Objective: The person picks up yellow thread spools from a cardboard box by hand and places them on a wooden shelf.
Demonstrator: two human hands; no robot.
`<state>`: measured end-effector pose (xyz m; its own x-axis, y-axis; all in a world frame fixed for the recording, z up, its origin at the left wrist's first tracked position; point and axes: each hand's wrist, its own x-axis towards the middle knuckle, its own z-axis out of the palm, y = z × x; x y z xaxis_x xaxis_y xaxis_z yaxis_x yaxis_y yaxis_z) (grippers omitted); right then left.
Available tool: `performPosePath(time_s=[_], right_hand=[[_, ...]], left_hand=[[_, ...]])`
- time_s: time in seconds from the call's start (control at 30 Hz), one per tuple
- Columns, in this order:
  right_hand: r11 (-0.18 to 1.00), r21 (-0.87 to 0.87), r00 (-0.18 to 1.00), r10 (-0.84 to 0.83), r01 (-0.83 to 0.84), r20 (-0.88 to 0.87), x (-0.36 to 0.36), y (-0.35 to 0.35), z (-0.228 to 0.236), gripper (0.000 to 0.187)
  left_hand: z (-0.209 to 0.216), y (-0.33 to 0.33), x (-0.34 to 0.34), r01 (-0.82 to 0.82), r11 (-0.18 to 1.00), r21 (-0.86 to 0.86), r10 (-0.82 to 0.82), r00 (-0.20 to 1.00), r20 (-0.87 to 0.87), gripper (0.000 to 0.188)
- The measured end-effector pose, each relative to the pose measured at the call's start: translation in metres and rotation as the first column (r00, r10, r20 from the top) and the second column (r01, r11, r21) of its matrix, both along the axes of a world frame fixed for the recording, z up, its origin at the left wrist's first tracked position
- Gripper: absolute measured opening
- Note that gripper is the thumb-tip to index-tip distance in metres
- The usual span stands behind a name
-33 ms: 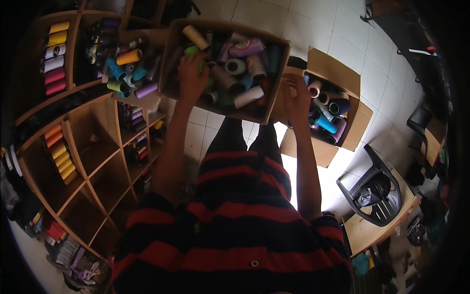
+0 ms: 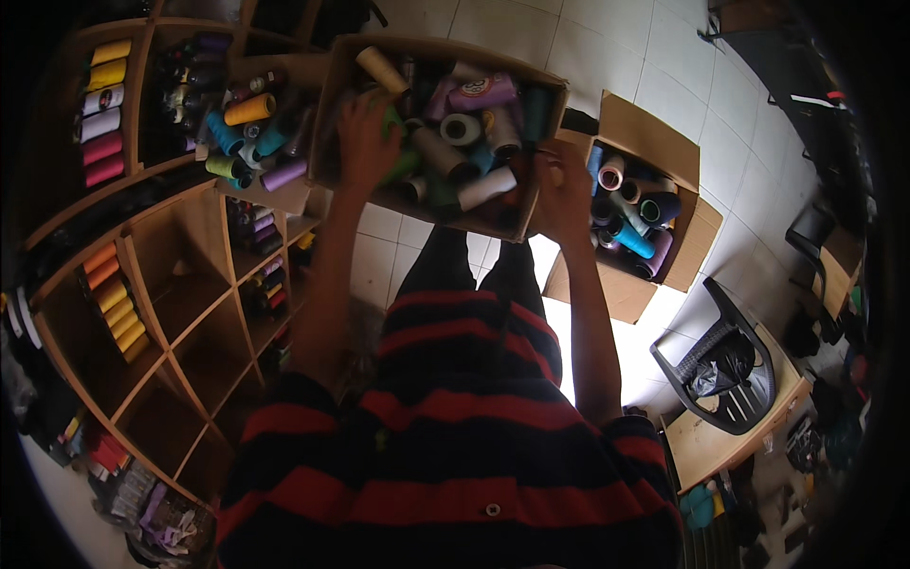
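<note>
A cardboard box (image 2: 445, 49) full of thread cones stands in front of me. My left hand (image 2: 370, 137) reaches into its left side, with slightly blurred fingers curled round a green thread cone (image 2: 391, 118), partly hidden by the hand. A beige cone (image 2: 382, 70) leans by the far left corner. A grey cone (image 2: 442, 154), a white cone (image 2: 486, 188) and a purple wrapped pack (image 2: 482, 92) lie farther right. At the box's right wall, my right hand (image 2: 566, 190) has its fingers bent over the edge.
A second open box (image 2: 649, 119) of cones sits at the right. Wooden shelves (image 2: 171, 337) with spools line the left, beside a heap of cones (image 2: 248, 109). A dark plastic chair (image 2: 716, 365) stands at the lower right on a wooden board (image 2: 697, 455).
My right hand has moved left onto the wall of the first box. That box has shifted slightly right. My left hand has moved a little within the box, beside the green cone.
</note>
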<state>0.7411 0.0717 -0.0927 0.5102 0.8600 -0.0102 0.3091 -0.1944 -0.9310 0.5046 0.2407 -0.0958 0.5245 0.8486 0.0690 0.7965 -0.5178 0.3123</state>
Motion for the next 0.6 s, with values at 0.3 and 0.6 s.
performPosePath(time_s=[0.3,0.6], right_hand=[[0.970,0.212,0.721,0.230,-0.117,-0.653,-0.094,0.094,0.065,0.034],[0.778,0.620,0.288,0.573,0.103,-0.767,-0.111,0.151,0.134,0.033]], left_hand=[[-0.036,0.105,-0.044,0.432,0.861,-0.269,-0.436,0.899,0.045,0.067],[-0.045,0.099,-0.055,0.433,0.844,-0.315,-0.452,0.892,0.016,0.061]])
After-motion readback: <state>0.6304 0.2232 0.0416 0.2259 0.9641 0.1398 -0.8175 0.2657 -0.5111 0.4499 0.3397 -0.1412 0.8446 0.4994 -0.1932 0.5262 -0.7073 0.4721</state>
